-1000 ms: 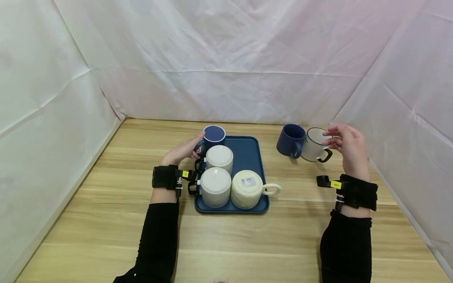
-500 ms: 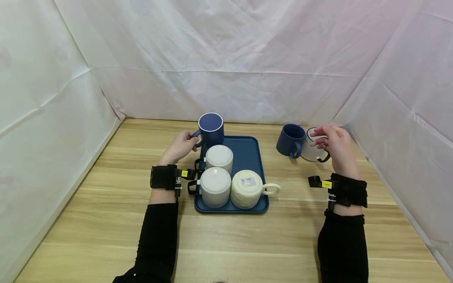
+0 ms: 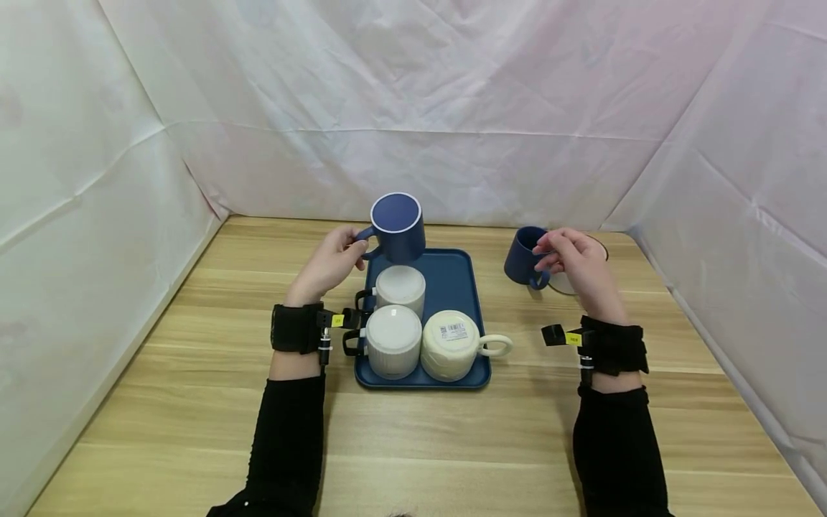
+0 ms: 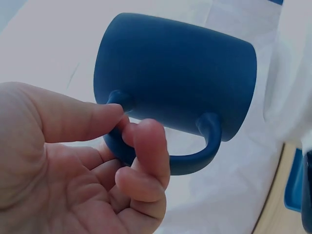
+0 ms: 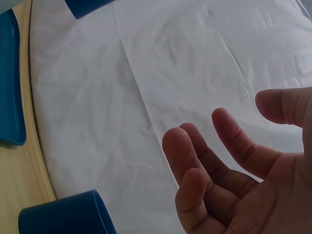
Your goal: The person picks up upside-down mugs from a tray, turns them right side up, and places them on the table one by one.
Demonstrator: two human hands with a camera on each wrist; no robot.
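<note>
My left hand (image 3: 331,262) grips blue mug (image 3: 398,226) by handle, lifted, tilted, above tray (image 3: 455,283) at 12 o'clock. My right hand (image 3: 577,267) relaxed, fingers loose, holding nothing, over second blue mug (image 3: 522,255) on counter (image 3: 194,402), 3 o'clock of tray.

Blue tray (image 3: 460,276), three upturned pale mugs (image 3: 394,341), wooden table (image 3: 194,402), white backdrop (image 3: 413,108)

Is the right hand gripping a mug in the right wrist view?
No, the right hand holds nothing there; its fingers are loosely spread above the blue mug.
</note>
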